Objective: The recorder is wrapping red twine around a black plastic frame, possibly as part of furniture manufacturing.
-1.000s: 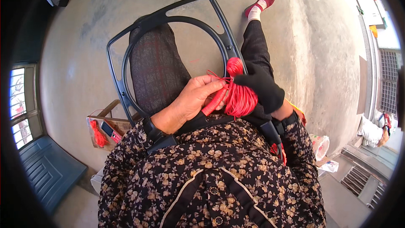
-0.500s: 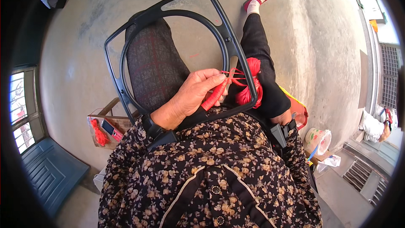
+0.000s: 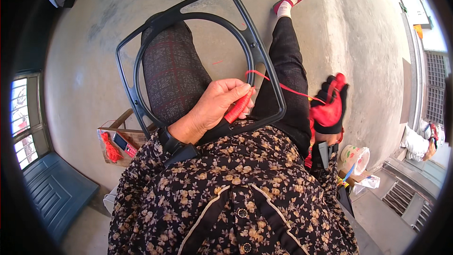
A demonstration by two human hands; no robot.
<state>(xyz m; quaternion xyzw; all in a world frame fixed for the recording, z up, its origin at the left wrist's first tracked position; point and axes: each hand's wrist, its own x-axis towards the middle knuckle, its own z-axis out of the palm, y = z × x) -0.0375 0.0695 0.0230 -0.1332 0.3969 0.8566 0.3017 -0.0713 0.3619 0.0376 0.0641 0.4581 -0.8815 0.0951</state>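
Observation:
My left hand (image 3: 219, 101) is closed around the lower right part of the ring in a black plastic frame (image 3: 257, 49), its thumb pressed on tight turns of red cord (image 3: 238, 108) wound there. The frame, a round ring set in a rounded four-sided outline, rests over my lap. One strand (image 3: 292, 89) of cord stretches from the ring across the frame's right bar to my right hand (image 3: 329, 129). That hand wears a black glove, is held out beyond my right thigh, and grips a red cord hank (image 3: 325, 112), slightly blurred.
To my left, a wooden box (image 3: 130, 137) holds an orange-red cord bundle (image 3: 111, 148) and a phone (image 3: 125, 144). A white patterned bucket (image 3: 355, 158) stands at right. The blue panelled door (image 3: 59, 196) is at lower left. Red scraps lie on the concrete floor (image 3: 217, 62).
My right hand has swung outward to the right with the red cord hank, drawing the loose loops into one straight strand. My left hand and the frame have hardly moved.

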